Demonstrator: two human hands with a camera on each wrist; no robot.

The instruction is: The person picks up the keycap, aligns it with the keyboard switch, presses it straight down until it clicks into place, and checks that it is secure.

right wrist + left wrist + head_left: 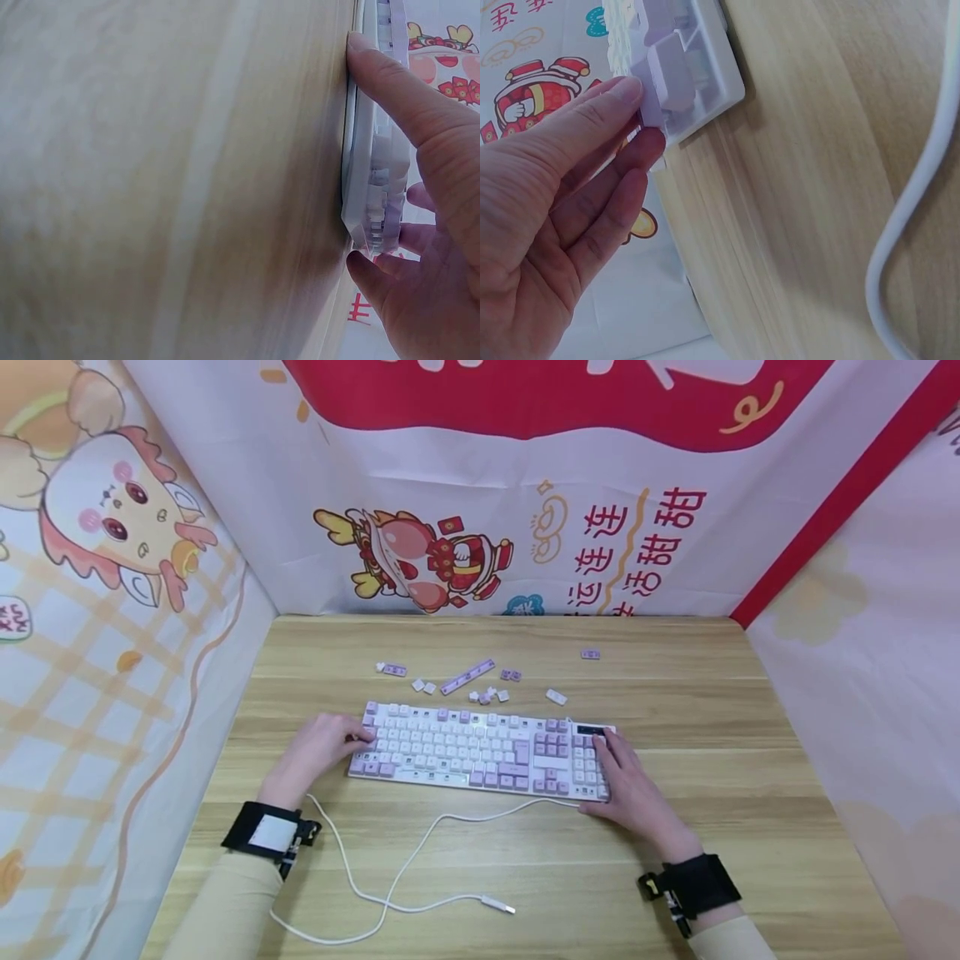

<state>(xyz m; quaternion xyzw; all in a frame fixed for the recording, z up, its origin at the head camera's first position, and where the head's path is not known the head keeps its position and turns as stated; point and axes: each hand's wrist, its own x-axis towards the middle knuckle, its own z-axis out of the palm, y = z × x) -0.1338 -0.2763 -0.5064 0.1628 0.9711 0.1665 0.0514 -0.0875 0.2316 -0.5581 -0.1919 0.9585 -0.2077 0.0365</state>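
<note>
A white and purple keyboard (450,747) lies on the wooden table. At its left end my left hand (322,743) pinches a purple keycap (648,97) between thumb and fingers, as the left wrist view shows. My right hand (633,789) holds the keyboard's right end, its thumb against the front edge and fingers over the number pad. Bare switch spots show along part of the front row. Behind the keyboard lie a long purple keycap (467,677) and several small loose keycaps (487,696).
A white cable (408,860) loops over the table in front of the keyboard, ending in a USB plug (497,904). Farther back lie a white keycap (557,697) and a purple piece (591,654). A printed cloth (450,468) hangs behind the table (720,693).
</note>
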